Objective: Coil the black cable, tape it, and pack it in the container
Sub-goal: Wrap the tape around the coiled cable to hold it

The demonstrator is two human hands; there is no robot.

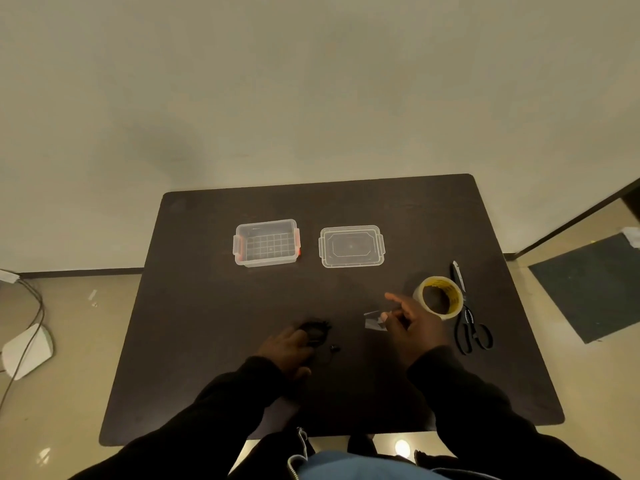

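**Holding the coil down, tape strip in the other hand**

Holding the black cable (pixel 313 332) against the bench (pixel 207 306), my left hand (pixel 289 349) rests over the near side of the coil, fingers curled on it; I count that grip as closed on the cable. One plug end (pixel 334 348) sticks out just right of the hand, lying loose on the bench.

Taking the coil as my landmark: my right hand (pixel 414 323) is to its right, raised slightly, forefinger stretched out and the other fingers pinching a short strip of clear tape (pixel 375 320) that hangs toward the coil. The tape roll (pixel 439 297) stands further right, touching or just behind that hand. Beyond the roll, still further right, lie the scissors (pixel 472 332) and a pen (pixel 459 275), the pen towards the far side.

Far from the coil, straight back and a little left, sits the open container (pixel 266 242), nothing visible inside it. Its lid (pixel 351 246) lies flat beside it, back and right of the coil, apart from the container.
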